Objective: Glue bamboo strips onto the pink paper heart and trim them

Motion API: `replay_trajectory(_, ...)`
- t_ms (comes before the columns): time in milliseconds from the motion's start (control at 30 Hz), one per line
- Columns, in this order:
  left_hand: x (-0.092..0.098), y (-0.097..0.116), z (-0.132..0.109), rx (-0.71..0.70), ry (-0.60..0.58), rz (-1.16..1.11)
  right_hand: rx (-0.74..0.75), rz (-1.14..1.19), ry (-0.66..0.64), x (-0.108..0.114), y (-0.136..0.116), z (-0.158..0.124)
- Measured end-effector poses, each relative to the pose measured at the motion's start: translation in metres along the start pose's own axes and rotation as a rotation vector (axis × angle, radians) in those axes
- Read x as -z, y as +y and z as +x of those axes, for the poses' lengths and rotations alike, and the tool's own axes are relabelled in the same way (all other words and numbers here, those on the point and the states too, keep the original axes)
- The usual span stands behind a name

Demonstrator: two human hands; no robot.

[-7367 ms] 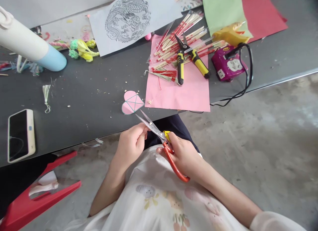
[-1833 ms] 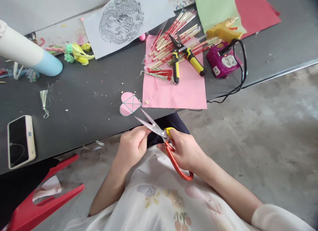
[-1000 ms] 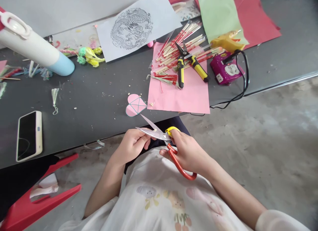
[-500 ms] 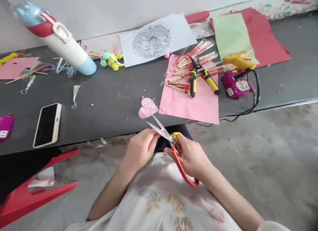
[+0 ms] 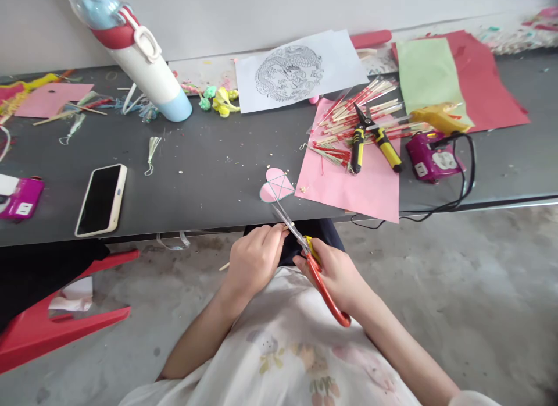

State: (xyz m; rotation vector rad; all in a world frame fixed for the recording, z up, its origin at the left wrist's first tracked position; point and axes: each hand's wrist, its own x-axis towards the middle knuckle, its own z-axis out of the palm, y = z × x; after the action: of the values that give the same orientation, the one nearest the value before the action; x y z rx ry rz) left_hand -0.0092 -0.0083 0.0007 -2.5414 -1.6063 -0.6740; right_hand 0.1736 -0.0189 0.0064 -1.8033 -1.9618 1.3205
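Gripping scissors (image 5: 319, 275) in curled right hand (image 5: 339, 275), blades (image 5: 300, 236) almost together, at table (image 5: 218, 205) edge; pointing up-left toward pink heart (image 5: 279, 185). Clasping thin stick (image 5: 224, 267) in curled left hand (image 5: 253, 257); running lower-left to upper-right.

The scissors (image 5: 310, 259) at lower centre are red, yellow and silver. The paper heart (image 5: 276, 185) at centre is pink with crossed green lines. The bottle (image 5: 146, 77) at upper left is banded red, white and pale blue.
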Motion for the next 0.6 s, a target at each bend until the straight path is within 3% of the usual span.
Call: replay_trajectory(600,-0.0008,0.0005,-0.0081,0.089,0.058,-0.087,0.058,0.025,-0.011,-0.0051,-0.0058,-0.0041)
